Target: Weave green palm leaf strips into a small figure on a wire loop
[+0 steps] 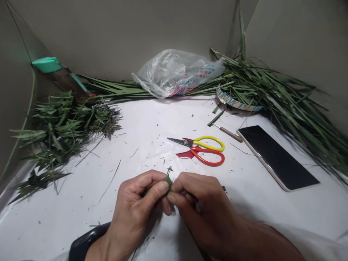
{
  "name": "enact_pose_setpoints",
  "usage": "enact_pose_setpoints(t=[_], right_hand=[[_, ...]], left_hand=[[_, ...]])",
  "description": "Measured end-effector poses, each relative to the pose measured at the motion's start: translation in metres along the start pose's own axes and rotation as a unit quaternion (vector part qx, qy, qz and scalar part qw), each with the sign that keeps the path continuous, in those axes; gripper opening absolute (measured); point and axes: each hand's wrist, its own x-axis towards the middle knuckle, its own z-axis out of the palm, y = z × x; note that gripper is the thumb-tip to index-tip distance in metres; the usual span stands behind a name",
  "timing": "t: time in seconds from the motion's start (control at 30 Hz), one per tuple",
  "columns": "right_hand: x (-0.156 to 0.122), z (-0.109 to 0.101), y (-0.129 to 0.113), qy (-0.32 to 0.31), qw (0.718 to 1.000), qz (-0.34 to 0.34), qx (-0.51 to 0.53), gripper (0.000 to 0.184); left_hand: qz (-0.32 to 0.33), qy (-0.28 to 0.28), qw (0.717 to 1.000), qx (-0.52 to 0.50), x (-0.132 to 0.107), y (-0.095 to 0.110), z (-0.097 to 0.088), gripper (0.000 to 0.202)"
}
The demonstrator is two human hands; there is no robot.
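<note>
Leaf piece: a small folded bit of green leaf (168, 180), held above the near middle of the table, with a thin dark tip poking up from it.
Left hand: the hand (133, 203) pinches the leaf piece between thumb and forefinger; a black band (88, 237) circles its wrist.
Right hand: the hand (205, 199) has curled fingers and thumb drawn close at the piece's right edge; whether they pinch it, I cannot tell.
Scissors: just beyond the hands, the scissors (186, 142) point left, one handle yellow, one red.
Phone: to the right, a phone (278, 157) lies screen up and dark, near a brown-handled tool (230, 134).
Table: white top (136, 125), strewn with dark leaf crumbs and thin strands.
Left side: a heap of spiky green leaf shapes (62, 127), with a teal-lidded bottle (47, 65) behind.
Back edge: long leaves (108, 87), a crumpled clear bag (174, 70) with red print, and a loose leaf pile (272, 83) to the right.
Room: plain grey walls (108, 29) stand close around the table.
</note>
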Motion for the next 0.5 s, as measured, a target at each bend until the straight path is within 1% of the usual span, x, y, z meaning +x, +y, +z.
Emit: enact_pose_setpoints(t=[0.1, 0.2, 0.3, 0.33, 0.43, 0.5], right_hand=[[0.0, 0.001, -0.001, -0.002, 1.0, -0.006, 0.0, 0.022], [0.004, -0.001, -0.005, 0.004, 1.0, -0.01, 0.003, 0.022], [0.01, -0.008, -0.01, -0.02, 1.0, 0.001, 0.001, 0.025], [0.012, -0.011, -0.012, -0.018, 1.0, 0.013, 0.002, 0.022], [0.018, -0.019, -0.014, 0.012, 0.999, 0.041, 0.034, 0.005], [0.02, -0.024, -0.014, 0.006, 0.997, 0.04, 0.072, 0.006]], left_hand=[[-0.008, -0.008, 1.0, -0.02, 0.001, 0.002, 0.0, 0.016], [-0.019, -0.028, 0.999, -0.033, 0.003, 0.005, -0.001, 0.018], [-0.026, -0.054, 0.997, -0.048, 0.005, 0.006, -0.003, 0.02], [-0.028, -0.061, 0.996, -0.054, 0.005, 0.006, -0.004, 0.021], [-0.04, -0.084, 0.993, -0.066, 0.006, 0.007, -0.005, 0.021], [-0.047, -0.101, 0.992, -0.064, 0.005, 0.007, -0.004, 0.021]])
